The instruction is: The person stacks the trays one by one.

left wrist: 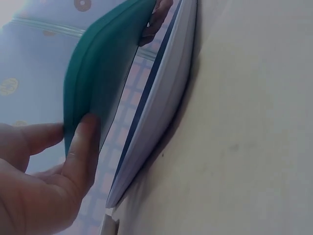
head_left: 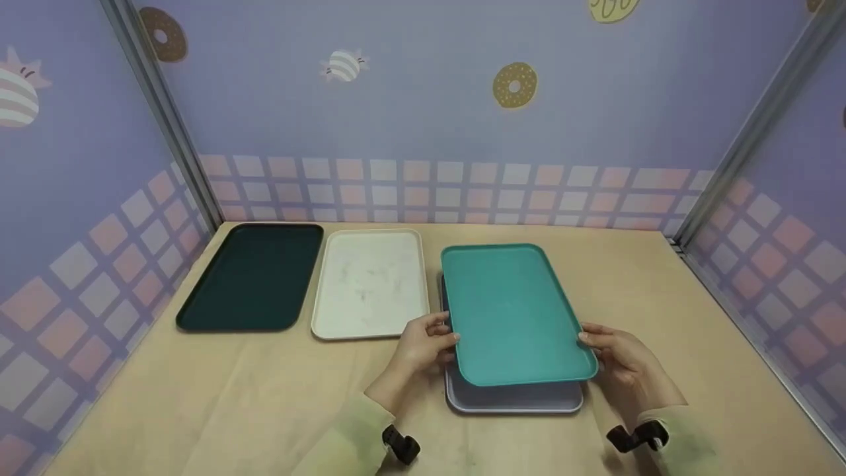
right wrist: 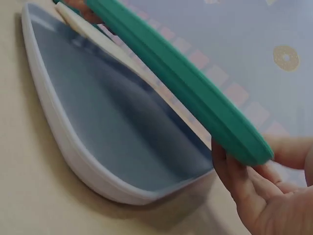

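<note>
Left hand (head_left: 421,344) and right hand (head_left: 623,359) each pinch the teal tray (head_left: 515,314) in a narrow grip, above the grey tray (head_left: 515,399).

Looks like a small work booth (head_left: 595,119): walled on three sides by lilac panels (head_left: 410,125) (cheerily printed with donuts (head_left: 529,86), striped candies (head_left: 344,66) and pastel squares (head_left: 383,173)), framed with metal posts (head_left: 163,112) around a pale tabletop (head_left: 231,396).

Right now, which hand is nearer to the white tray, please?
Left. The left hand grips the left edge of the teal tray, by the near right corner of the white tray; the right hand grips the opposite edge, farther off.
</note>
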A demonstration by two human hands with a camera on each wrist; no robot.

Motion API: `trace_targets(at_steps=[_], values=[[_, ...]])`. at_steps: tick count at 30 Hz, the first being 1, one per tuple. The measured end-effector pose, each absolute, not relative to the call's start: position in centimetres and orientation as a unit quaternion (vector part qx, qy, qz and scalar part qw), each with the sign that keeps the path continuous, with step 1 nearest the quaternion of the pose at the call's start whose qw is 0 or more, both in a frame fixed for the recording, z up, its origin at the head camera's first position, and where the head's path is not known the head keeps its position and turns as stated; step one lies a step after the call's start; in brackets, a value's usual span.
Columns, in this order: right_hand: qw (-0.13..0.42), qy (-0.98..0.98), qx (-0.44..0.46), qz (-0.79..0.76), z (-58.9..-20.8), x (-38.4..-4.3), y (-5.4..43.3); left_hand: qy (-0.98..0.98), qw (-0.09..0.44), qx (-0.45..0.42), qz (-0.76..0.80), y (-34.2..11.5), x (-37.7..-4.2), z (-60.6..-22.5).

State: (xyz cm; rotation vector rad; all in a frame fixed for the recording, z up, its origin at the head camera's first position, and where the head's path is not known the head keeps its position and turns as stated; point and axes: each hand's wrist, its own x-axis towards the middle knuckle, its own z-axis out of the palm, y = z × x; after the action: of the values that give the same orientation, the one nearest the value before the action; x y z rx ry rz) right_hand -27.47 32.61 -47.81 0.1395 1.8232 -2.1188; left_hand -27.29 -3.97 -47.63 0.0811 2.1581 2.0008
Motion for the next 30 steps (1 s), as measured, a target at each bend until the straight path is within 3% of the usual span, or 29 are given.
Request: trace_targets(at_steps=[13,30], values=[[0.122,0.760,0.063,-0.635,-48.3,-27.4,32.1,0.737,0.125,-0.004,0.664,-4.4,-27.0,-47.6],[0.112,0.836,0.040,-0.536,-48.7,-27.3,31.3,0.797,0.128,0.035,0.589,-4.8,-26.6,-47.4]])
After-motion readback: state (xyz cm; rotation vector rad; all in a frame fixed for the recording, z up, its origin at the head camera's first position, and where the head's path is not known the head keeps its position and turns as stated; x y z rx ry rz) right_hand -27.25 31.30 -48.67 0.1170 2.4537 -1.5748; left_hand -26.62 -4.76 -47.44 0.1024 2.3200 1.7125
